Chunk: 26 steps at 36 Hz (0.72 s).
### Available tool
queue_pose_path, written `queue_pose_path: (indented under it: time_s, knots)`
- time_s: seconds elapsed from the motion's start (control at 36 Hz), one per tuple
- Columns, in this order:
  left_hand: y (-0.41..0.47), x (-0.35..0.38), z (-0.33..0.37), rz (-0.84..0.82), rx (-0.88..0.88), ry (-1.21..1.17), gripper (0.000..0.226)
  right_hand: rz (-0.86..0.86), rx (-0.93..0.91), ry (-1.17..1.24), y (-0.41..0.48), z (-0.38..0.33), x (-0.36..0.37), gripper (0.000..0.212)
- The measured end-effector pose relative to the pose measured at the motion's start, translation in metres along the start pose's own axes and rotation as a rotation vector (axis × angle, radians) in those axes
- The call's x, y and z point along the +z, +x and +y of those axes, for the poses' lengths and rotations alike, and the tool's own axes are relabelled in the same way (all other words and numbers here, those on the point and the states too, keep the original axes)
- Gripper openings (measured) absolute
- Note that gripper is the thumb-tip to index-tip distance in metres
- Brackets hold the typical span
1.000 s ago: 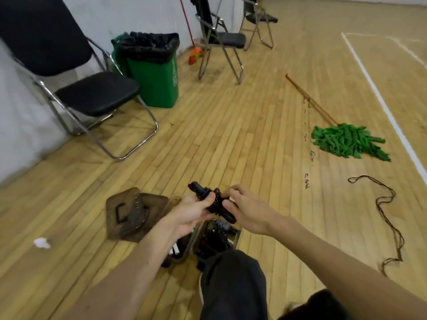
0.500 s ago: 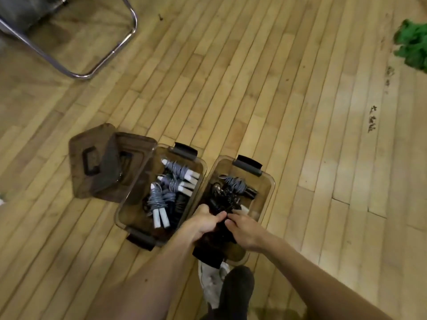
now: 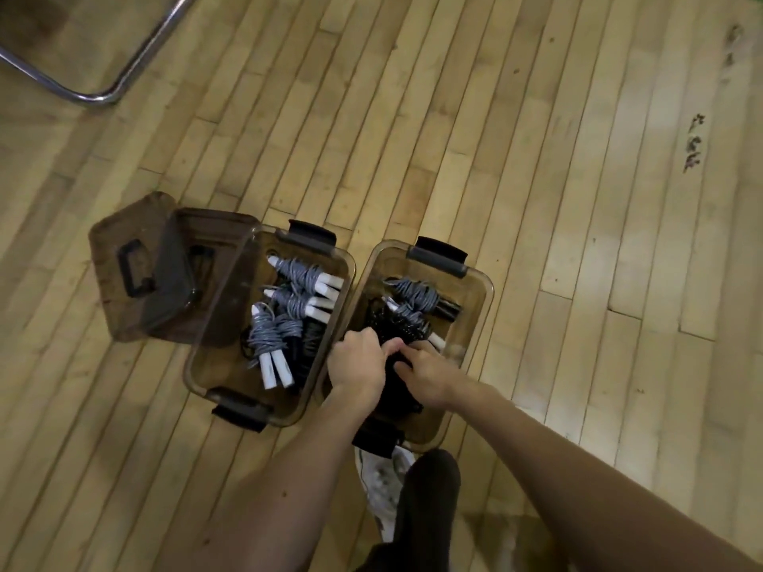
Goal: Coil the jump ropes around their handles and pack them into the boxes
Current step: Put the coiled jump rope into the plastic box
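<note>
Two boxes, lids (image 3: 140, 266) off. Left box (image 3: 219, 357) holds coiled grey ropes (image 3: 297, 299). Left grip (image 3: 359, 365) and right grip (image 3: 425, 373) both clasp a black coiled rope (image 3: 397, 388) low inside right box (image 3: 466, 324); packing looks well advanced, closing remains.

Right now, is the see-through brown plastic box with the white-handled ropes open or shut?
Open. The brown plastic box has no lid on; brown lids lie beside it.

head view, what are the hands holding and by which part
Left hand and right hand both grip the black jump rope at its coiled middle, one each side.
</note>
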<state>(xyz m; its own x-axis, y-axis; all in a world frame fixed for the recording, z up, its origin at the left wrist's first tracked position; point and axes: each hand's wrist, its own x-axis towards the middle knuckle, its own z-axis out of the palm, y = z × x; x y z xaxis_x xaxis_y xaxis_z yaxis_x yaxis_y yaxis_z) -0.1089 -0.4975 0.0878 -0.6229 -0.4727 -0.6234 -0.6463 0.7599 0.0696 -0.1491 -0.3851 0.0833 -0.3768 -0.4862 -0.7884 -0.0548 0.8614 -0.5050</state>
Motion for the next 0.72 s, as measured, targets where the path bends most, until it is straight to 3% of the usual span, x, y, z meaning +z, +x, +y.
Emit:
queue_pose_path:
  time_s: [0.11,0.22,0.33,0.44,0.56,0.72]
  knots:
    - [-0.011,-0.033,0.01,0.039,0.088,0.015,0.054,0.029,-0.031,0.041,-0.025,0.0,-0.018,0.049]
    - [-0.037,-0.075,0.045,0.1,0.334,-0.204,0.039,0.191,-0.027,0.139,-0.078,-0.001,-0.067,0.053]
    - [-0.091,-0.125,0.108,0.133,0.693,-0.333,0.032,0.387,-0.026,0.457,-0.179,0.016,-0.137,0.062]
    - [-0.163,-0.152,0.194,0.03,0.932,-0.25,0.026,0.606,0.004,0.788,-0.306,0.069,-0.169,0.064]
    - [-0.242,-0.12,0.281,-0.133,1.042,-0.19,0.018,0.785,0.113,1.009,-0.412,0.16,-0.145,0.041]
    - [-0.305,0.025,0.364,-0.363,0.979,-0.041,0.018,0.934,0.453,1.245,-0.468,0.307,-0.046,0.022]
